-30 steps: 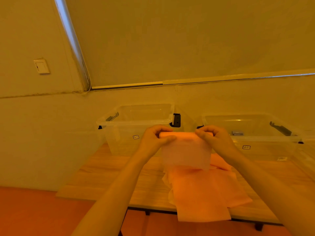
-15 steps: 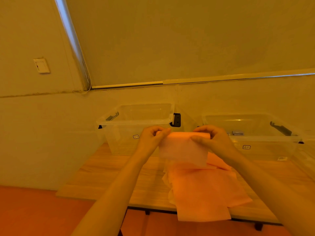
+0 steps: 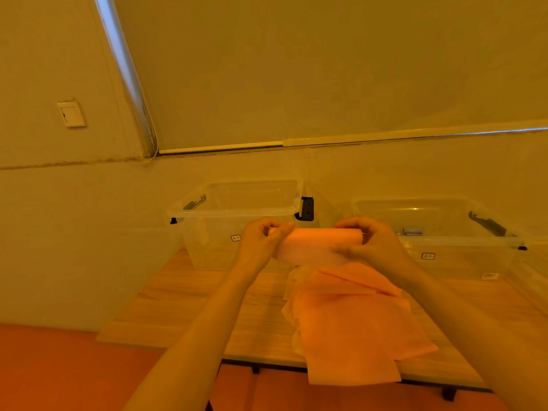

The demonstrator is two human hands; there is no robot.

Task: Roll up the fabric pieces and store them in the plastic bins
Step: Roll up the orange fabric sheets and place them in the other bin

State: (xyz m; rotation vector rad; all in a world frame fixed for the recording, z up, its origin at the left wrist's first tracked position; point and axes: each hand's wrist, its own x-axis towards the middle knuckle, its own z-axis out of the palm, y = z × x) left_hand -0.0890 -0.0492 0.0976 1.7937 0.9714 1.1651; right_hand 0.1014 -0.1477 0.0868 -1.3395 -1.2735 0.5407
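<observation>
From my remote seat, I see my left hand [image 3: 261, 244] pinching one end of the orange fabric roll [image 3: 317, 243], held in the air above the wooden table [image 3: 184, 304]. The roll's long axis runs left to right between my hands, level with the rims. My right hand [image 3: 370, 243] pinches the other end. The left bin [image 3: 237, 210] lies just behind my left hand, the right bin [image 3: 462, 241] beside my right. Either looks reachable; flat fabric pieces [image 3: 355, 321] wait below.

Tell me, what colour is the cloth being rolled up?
Orange-pink rolled cloth, seen in the head view.
</observation>
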